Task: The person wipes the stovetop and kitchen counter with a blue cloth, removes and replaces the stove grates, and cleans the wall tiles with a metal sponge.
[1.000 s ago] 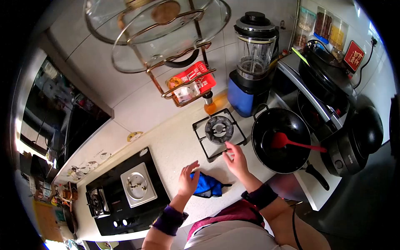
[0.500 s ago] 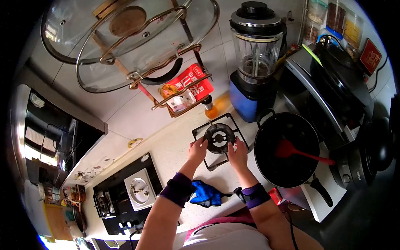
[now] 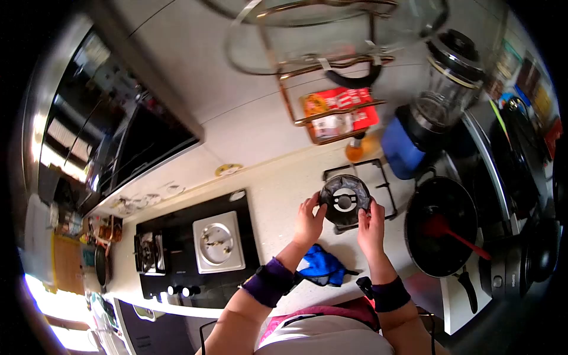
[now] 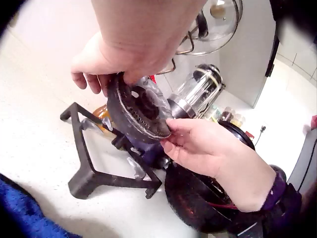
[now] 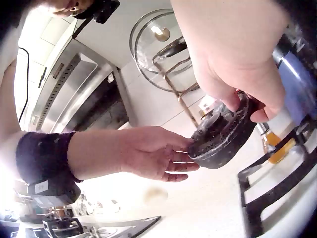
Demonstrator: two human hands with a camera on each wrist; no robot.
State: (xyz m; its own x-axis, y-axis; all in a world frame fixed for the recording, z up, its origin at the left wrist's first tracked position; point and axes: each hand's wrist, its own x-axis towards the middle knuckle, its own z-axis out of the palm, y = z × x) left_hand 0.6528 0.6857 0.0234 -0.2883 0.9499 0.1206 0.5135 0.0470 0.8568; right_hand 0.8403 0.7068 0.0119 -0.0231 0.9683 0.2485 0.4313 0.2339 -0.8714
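Observation:
A round dark gas burner ring is held between two hands above the counter. My left hand grips its left side, fingertips at the rim. On the opposite side, my right hand pinches the edge between thumb and fingers. In the left wrist view the ring is tilted, its underside edge showing small holes. Beneath and behind it stands a black pan support on the white counter. A crumpled blue cloth lies near the counter's front, between the forearms.
To the left is a black cooktop with an exposed steel burner plate. A black wok with a red spatula stands right. Behind are a blender, an orange bottle and a wall rack with glass lids.
Both hands reached forward from near the cloth and took hold of the burner ring on the pan support. The ring now sits lower left over the support. The head view has swung left.

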